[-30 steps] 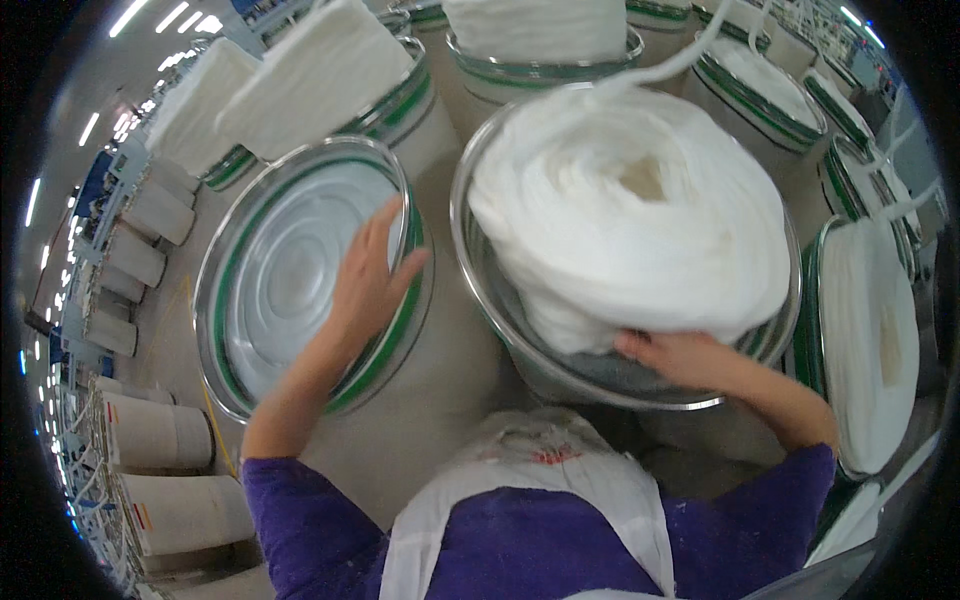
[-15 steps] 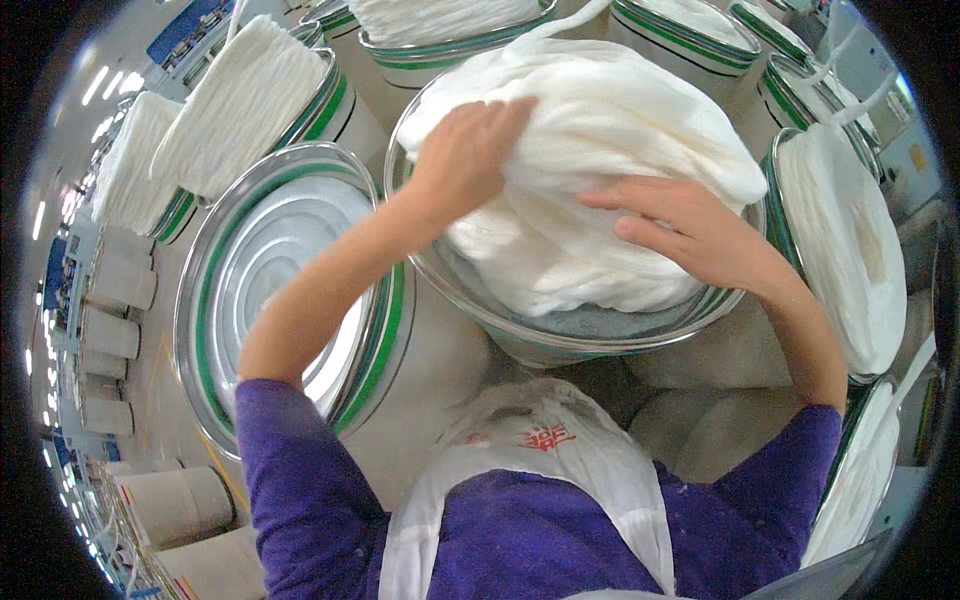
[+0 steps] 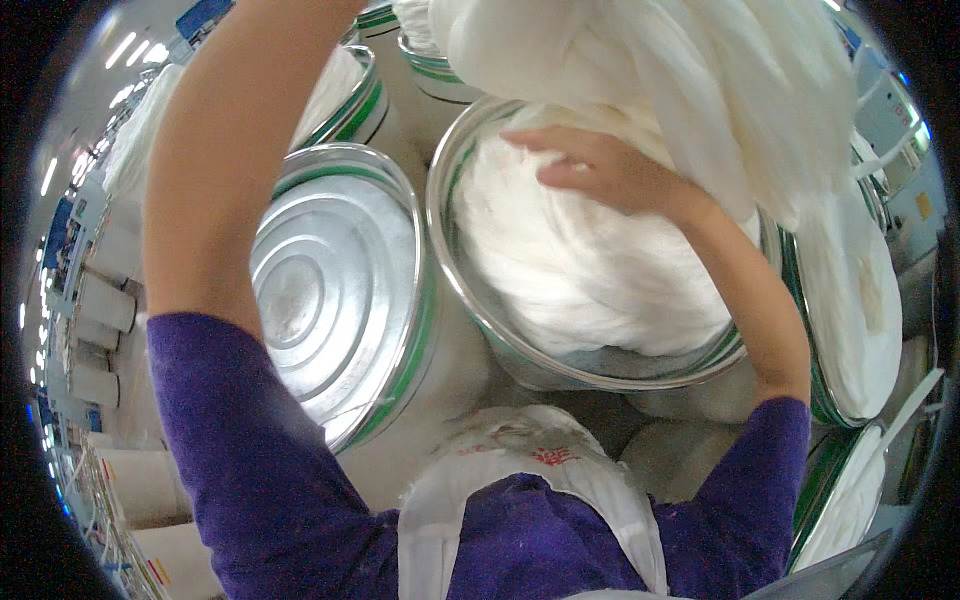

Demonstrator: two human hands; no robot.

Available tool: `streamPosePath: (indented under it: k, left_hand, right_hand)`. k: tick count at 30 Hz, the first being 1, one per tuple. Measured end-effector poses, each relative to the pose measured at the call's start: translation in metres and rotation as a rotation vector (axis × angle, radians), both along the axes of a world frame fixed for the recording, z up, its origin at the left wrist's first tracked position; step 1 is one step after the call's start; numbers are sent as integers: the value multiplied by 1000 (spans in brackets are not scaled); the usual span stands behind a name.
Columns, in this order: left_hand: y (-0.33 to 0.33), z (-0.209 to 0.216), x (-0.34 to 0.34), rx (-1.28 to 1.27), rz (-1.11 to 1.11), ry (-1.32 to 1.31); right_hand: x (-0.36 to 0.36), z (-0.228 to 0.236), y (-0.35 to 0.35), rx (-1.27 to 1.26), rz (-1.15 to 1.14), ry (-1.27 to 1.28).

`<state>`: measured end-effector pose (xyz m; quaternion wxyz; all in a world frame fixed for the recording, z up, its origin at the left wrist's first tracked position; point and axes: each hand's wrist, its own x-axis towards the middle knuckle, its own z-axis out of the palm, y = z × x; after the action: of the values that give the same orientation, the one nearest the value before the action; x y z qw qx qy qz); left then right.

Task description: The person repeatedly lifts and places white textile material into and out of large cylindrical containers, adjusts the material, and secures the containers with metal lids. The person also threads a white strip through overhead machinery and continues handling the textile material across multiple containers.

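A large round can (image 3: 437, 215) with a shiny metal rim and green band stands before me. Soft white cotton sliver (image 3: 590, 270) lies in loose folds inside it. Over its far side a thick bundle of the same sliver (image 3: 660, 60) hangs raised, trailing down to the right. My right hand (image 3: 615, 172) is between the raised bundle and the sliver in the can, fingers stretched out and thumb apart, gripping nothing visible. My left forearm (image 3: 225, 130) reaches up past the top edge, so the left hand and whatever it touches are hidden.
Left of the can stands another can with a ridged metal plate (image 3: 335, 290) at its top. More sliver-filled cans crowd the right side, one with a white heap (image 3: 850, 300). Further cans (image 3: 435, 75) stand behind. Pale cans (image 3: 140, 485) line the far left.
The upper part of the sliver has been lifted up and away, uncovering the sliver below. My left hand has moved up out of view. My right hand has shifted slightly left and up.
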<state>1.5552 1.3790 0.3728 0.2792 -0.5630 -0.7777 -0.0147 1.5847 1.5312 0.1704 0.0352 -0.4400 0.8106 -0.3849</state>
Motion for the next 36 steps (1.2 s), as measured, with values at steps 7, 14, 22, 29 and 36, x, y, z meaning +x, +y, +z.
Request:
streamPosePath:
  k: [7, 14, 22, 29, 36]
  left_hand:
    - [-181, 10, 82, 144, 270, 166]
    - [-402, -82, 252, 163, 783, 289]
    - [-409, -150, 346, -76, 1143, -639]
    - [-366, -136, 323, 255, 824, -866]
    - [-241, -167, 241, -153, 44, -1169]
  right_hand:
    - [-43, 37, -25, 245, -355, 398]
    - [79, 21, -169, 290, 515, -24]
    - [197, -46, -165, -81, 549, 385]
    - [128, -21, -45, 523, -421, 375]
    - [110, -56, -6, 323, -1, 593]
